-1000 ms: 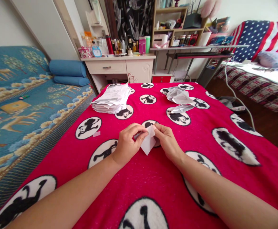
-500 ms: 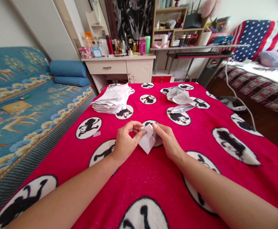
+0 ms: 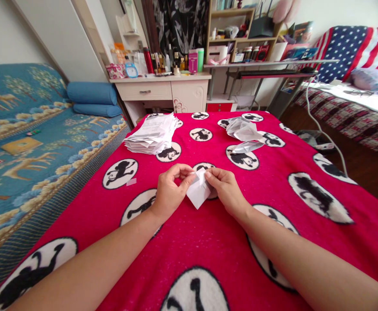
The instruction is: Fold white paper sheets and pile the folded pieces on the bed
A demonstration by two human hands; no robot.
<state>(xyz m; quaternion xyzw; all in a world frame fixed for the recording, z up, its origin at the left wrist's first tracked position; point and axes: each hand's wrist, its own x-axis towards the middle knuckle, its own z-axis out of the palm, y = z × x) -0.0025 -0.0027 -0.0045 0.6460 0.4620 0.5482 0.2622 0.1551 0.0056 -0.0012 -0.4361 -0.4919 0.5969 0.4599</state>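
Between my two hands is a small folded piece of white paper [image 3: 198, 194], its lower corner pointing toward me. My left hand [image 3: 173, 186] pinches its left side with thumb and fingers. On the right edge, my right hand [image 3: 227, 186] grips it near the top, thumb on the front. The fingertips behind the paper are partly hidden. A stack of printed white sheets [image 3: 151, 134] lies at the far left of the red blanket [image 3: 182, 255]. Several folded paper pieces [image 3: 243, 129] sit in a loose heap at the far right.
A small paper scrap [image 3: 131, 182] lies left of my hands. Beyond the blanket stand a white dresser [image 3: 189, 93] with bottles and a desk [image 3: 273, 65] with shelves. A blue patterned sofa [image 3: 55, 134] is at the left, a bed [image 3: 363, 103] at the right.
The paper has shifted slightly left and its top part lies flatter. My right hand has moved a little left with its fingers closer in on the paper.
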